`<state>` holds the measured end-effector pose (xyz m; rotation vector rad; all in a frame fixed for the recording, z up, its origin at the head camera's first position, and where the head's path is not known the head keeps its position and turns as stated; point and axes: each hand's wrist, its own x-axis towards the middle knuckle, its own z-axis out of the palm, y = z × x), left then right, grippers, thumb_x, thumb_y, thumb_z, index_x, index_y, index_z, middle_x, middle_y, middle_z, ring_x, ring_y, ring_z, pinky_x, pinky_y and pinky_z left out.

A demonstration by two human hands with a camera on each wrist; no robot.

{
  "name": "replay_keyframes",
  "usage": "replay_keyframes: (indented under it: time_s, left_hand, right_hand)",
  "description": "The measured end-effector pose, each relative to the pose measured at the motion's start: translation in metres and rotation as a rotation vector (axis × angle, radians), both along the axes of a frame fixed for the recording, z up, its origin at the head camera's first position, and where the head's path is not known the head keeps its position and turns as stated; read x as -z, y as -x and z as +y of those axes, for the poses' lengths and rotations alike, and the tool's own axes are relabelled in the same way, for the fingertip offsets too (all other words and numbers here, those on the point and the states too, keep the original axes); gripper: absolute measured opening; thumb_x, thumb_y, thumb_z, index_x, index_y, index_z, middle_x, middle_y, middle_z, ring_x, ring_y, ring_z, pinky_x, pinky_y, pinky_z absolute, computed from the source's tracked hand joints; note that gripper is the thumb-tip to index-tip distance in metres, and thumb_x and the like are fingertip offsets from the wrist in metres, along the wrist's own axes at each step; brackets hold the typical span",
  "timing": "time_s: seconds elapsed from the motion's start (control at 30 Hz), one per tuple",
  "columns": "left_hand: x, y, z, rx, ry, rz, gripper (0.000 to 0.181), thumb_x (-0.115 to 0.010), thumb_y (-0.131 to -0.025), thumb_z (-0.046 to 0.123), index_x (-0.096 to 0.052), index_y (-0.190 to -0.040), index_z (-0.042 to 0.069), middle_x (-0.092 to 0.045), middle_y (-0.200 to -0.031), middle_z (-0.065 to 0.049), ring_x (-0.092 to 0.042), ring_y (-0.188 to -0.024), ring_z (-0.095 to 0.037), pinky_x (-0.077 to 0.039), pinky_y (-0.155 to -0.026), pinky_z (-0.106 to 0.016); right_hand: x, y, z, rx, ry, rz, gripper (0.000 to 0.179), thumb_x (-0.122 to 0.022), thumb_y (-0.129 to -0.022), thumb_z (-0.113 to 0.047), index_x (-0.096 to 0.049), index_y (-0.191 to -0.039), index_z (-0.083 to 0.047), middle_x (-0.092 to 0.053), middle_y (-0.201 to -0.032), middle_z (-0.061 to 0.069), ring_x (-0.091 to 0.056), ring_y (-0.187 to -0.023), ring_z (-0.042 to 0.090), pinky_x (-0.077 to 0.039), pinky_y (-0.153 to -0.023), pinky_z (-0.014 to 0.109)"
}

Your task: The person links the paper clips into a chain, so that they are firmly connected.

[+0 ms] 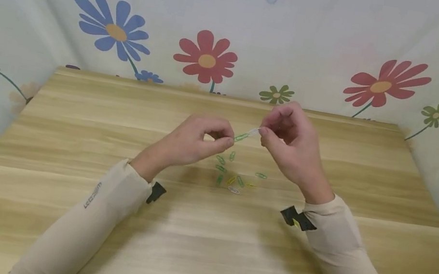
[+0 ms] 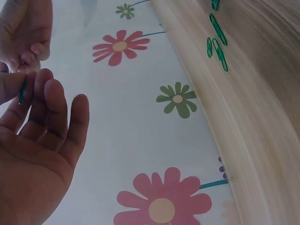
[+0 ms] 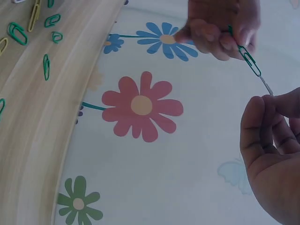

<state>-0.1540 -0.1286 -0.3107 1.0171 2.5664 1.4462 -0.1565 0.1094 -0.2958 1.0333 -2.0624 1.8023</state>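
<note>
Above the table, my left hand (image 1: 201, 139) pinches a green paper clip (image 1: 241, 137) between thumb and forefinger. My right hand (image 1: 296, 145) pinches the far end of a white paper clip (image 1: 253, 132). The two clips form a short slanted line between the hands, and in the right wrist view the green clip (image 3: 250, 62) meets the white clip (image 3: 266, 86) end to end. A bit of green also shows behind the left fingers there, partly hidden. In the left wrist view the other fingers of the left hand (image 2: 42, 136) are spread loosely.
Below the hands, several loose paper clips lie on the wooden table (image 1: 199, 251): green clips (image 1: 240, 181), a yellow clip (image 1: 231, 181) and a white clip (image 1: 233, 190) among them. A flower-printed curtain (image 1: 316, 36) hangs behind the table's far edge.
</note>
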Motion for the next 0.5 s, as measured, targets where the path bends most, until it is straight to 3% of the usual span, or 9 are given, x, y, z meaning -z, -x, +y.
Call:
replay_keyframes:
  time_s: [0.13, 0.23, 0.3, 0.4, 0.5]
  left_hand:
    - [0.005, 0.0, -0.003, 0.02, 0.019, -0.07, 0.012, -0.06, -0.102, 0.02, -0.07, -0.096, 0.016, -0.067, -0.088, 0.004, -0.062, -0.082, -0.015, -0.051, -0.085, -0.037]
    - [0.009, 0.0, -0.002, 0.036, 0.072, -0.134, 0.018, -0.058, -0.104, 0.024, -0.071, -0.112, 0.014, -0.068, -0.102, 0.004, -0.062, -0.095, -0.015, -0.049, -0.091, -0.038]
    - [0.012, 0.001, -0.001, 0.061, 0.061, -0.176, 0.026, -0.056, -0.104, 0.023, -0.067, -0.126, 0.012, -0.067, -0.116, 0.002, -0.06, -0.107, -0.014, -0.046, -0.099, -0.04]
    - [0.015, 0.001, 0.003, 0.131, -0.075, -0.252, 0.035, -0.054, -0.105, 0.016, -0.059, -0.138, 0.005, -0.062, -0.133, -0.003, -0.056, -0.122, -0.017, -0.042, -0.106, -0.043]
    - [0.017, 0.0, 0.008, 0.225, -0.264, -0.326, 0.032, -0.05, -0.104, 0.011, -0.062, -0.131, -0.002, -0.064, -0.13, -0.01, -0.057, -0.123, -0.023, -0.042, -0.105, -0.044]
  right_hand:
    - [0.001, -0.001, -0.002, 0.001, -0.006, 0.03, 0.016, -0.064, -0.088, 0.014, -0.055, -0.1, 0.006, -0.061, -0.084, 0.009, -0.06, -0.069, 0.022, -0.052, -0.064, 0.029]
    - [0.001, -0.004, -0.004, 0.001, -0.076, 0.078, 0.016, -0.065, -0.089, 0.013, -0.057, -0.099, 0.004, -0.061, -0.084, 0.006, -0.059, -0.068, 0.02, -0.052, -0.062, 0.028]
    - [0.0, -0.006, -0.006, 0.006, -0.122, 0.113, 0.016, -0.065, -0.089, 0.013, -0.058, -0.099, 0.004, -0.061, -0.083, 0.004, -0.057, -0.067, 0.019, -0.051, -0.06, 0.026]
    - [-0.001, -0.009, -0.007, 0.011, -0.163, 0.153, 0.017, -0.066, -0.088, 0.014, -0.059, -0.099, 0.003, -0.062, -0.084, 0.004, -0.056, -0.064, 0.018, -0.048, -0.056, 0.025]
    - [-0.002, -0.011, -0.008, 0.018, -0.179, 0.167, 0.018, -0.067, -0.087, 0.015, -0.059, -0.099, 0.003, -0.063, -0.082, 0.004, -0.056, -0.061, 0.016, -0.045, -0.052, 0.023]
